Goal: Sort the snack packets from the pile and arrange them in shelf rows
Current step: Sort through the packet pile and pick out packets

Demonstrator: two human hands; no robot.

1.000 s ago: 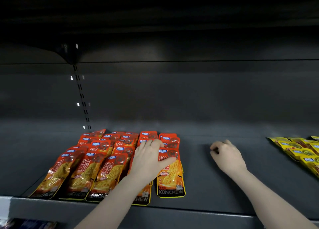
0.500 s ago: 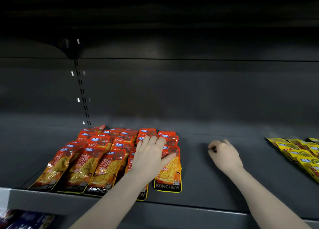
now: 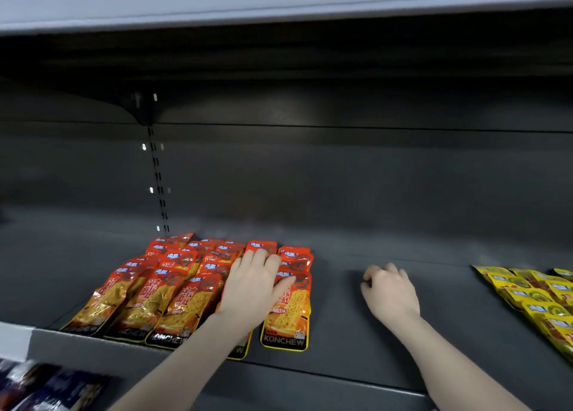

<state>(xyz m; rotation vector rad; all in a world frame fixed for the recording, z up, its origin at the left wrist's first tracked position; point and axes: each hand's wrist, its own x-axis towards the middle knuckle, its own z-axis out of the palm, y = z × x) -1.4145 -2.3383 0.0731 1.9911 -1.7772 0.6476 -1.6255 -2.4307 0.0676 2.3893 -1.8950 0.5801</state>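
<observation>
Since the earlier frames little has moved: both hands keep their places on the shelf, and only the camera has tipped up, so the pale front lip of the shelf above now shows at the top.

From the head view, the left hand (image 3: pixel 254 282) lies flat with its fingers spread on the red packets (image 3: pixel 173 289), pressing the fourth row, and its thumb reaches onto the front packet of the fifth row (image 3: pixel 286 314); it grips nothing. The right hand (image 3: pixel 389 291) rests on the bare dark shelf (image 3: pixel 341 348) just right of the red rows, its fingers curled under; I cannot tell whether anything is in it, though nothing shows.

The red packets stand in about five overlapping rows running from the front edge toward the back wall, in the left half of the shelf. Yellow packets (image 3: pixel 539 302) lie in rows at the right edge. Between the two groups the shelf is bare. Darker packets (image 3: pixel 46 389) show on a lower level at the bottom left corner.

By my judgement, the red section is nearly squared up, while the middle gap is not yet filled; the pile itself is out of view.
</observation>
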